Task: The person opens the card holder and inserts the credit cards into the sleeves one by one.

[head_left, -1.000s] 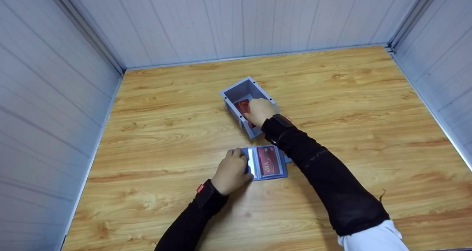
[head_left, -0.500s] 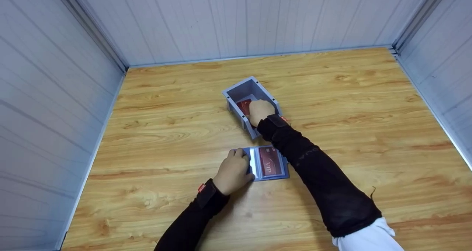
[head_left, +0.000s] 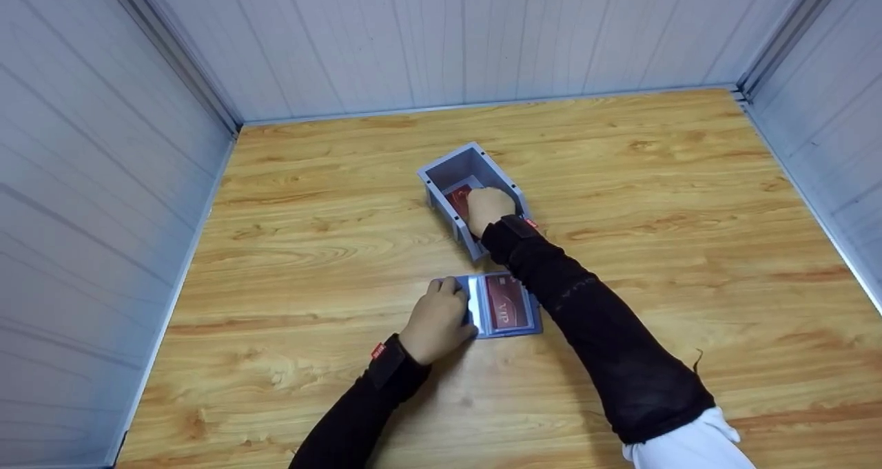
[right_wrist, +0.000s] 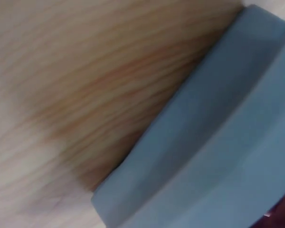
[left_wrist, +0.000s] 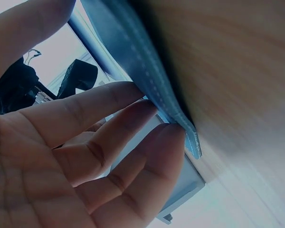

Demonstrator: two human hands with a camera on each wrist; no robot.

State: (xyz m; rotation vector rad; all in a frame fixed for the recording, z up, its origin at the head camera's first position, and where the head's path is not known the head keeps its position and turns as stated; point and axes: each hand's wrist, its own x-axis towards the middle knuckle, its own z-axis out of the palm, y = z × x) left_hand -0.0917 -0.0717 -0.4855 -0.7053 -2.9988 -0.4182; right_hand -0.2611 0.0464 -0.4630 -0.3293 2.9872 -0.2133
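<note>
Thumb and fingers of my left hand (head_left: 435, 323) hold the left cover of an opened blue card wallet (head_left: 477, 312), thumb at its near edge, fingers curled at its far edge. Seen from the left wrist, my fingertips (left_wrist: 173, 135) press against the stitched border of that cover, close above the wood. The wallet lies spread on the wood-grain table (head_left: 310, 248), and its right half carries a dark red VIP card (head_left: 507, 302), the lettering upside down to me.

Just beyond the wallet, slightly apart from it, a grey plastic bin (head_left: 446, 169) stands at a slant. Into it reaches my right hand (head_left: 490, 211), palm down; its fingertips are hidden, so I cannot tell whether they grip anything. A red card (head_left: 458, 197) shows inside the bin, right beside that hand. From the right wrist, mostly the bin's wall shows, with a dark red sliver at the lower corner.

Black sleeves (head_left: 592, 324) cover both my forearms, and white cloth (head_left: 689, 445) shows behind the right one. Pale panel walls (head_left: 379, 42) border the table behind and on either side.
</note>
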